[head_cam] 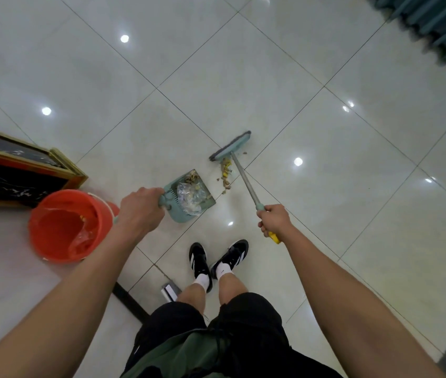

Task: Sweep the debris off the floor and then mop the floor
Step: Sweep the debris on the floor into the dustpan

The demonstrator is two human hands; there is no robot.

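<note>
Head view: the left hand (pixel 138 207) has a closed grip on the dustpan (pixel 191 196), mouth facing the debris (pixel 226 174) on the floor (pixel 325 214); the right hand (pixel 275 221) grips the broom (pixel 231 145), bristles behind the pile to drag it in.

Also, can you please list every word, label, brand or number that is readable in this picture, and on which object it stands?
None: no word, number or sign can be read in this view.
Shoes: white stripes only, no legible brand name.
Bucket, dustpan, broom: plain, no label visible.
Black panel with gold frame: white marble veins, not writing.
</note>
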